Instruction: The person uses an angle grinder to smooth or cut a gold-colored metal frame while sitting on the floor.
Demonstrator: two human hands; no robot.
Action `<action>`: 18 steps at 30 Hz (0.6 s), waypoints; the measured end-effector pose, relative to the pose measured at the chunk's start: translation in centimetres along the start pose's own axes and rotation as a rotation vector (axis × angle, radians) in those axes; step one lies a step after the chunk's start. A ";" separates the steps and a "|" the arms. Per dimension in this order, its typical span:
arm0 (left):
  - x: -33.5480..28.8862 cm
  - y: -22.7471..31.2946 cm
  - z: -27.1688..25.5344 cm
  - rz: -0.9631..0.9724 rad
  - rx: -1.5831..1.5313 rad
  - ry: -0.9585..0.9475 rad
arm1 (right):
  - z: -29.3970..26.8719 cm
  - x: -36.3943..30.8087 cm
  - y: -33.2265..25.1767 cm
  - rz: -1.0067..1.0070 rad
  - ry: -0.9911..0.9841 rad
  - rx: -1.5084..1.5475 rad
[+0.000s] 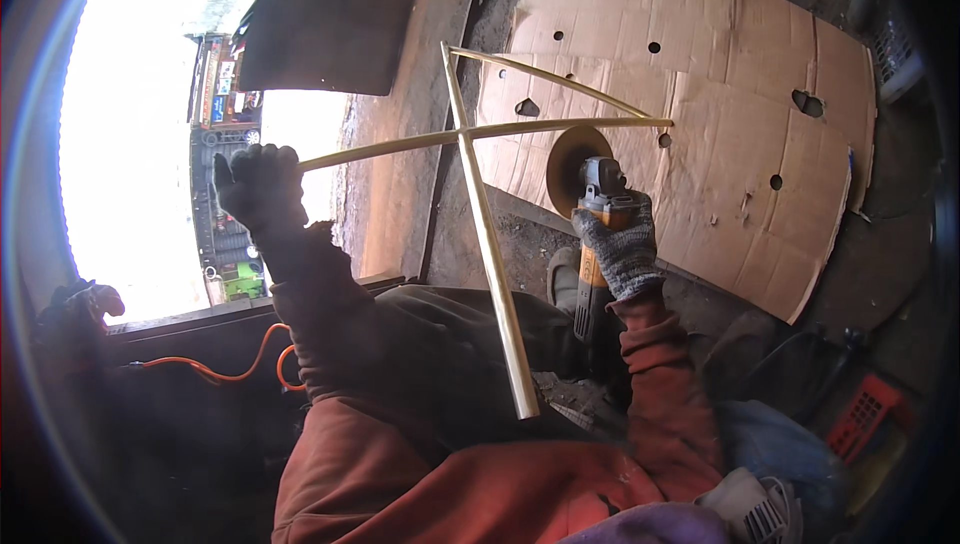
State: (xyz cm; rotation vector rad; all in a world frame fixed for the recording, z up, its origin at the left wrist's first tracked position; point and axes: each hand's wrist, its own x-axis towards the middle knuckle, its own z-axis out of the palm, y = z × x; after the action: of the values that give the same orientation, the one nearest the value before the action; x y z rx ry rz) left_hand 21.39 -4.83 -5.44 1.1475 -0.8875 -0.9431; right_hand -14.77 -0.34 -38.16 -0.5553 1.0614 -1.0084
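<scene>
A brass-coloured metal frame [492, 234] of crossed tubes slants across the middle of the view. My left hand [262, 187], in a dark glove, closes round the left end of its cross tube. In a grey knitted glove, my right hand [624, 246] grips the yellow and black body of an angle grinder [592, 274]. The grinder's round brownish disc [566, 176] lies right beside the cross tube, to the right of the joint. Whether disc and tube touch, I cannot tell. One long tube of the frame reaches down over my dark trousers.
A big flattened cardboard sheet [740, 144] with several holes covers the floor at the right. An orange cable [215, 376] curls at the lower left. A red plastic crate [868, 416] stands at the lower right. Beyond a wide opening at the left is bright daylight.
</scene>
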 end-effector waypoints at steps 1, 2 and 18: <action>0.2 0.4 -0.9 0.009 0.001 -0.040 | 0.0 0.3 0.1 0.010 0.002 0.029; 0.5 0.3 -1.0 0.016 -0.005 -0.085 | -0.1 0.5 0.0 -0.019 0.015 0.060; -2.2 -0.2 10.6 -0.660 -2.815 -0.446 | 1.2 -1.4 -4.1 -0.229 -0.046 -0.275</action>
State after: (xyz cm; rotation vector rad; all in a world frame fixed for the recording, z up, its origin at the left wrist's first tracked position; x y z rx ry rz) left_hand 10.81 -6.27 -3.88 -1.3688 0.9348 -1.6192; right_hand -15.57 -1.13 -33.81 -0.9373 1.1203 -1.0489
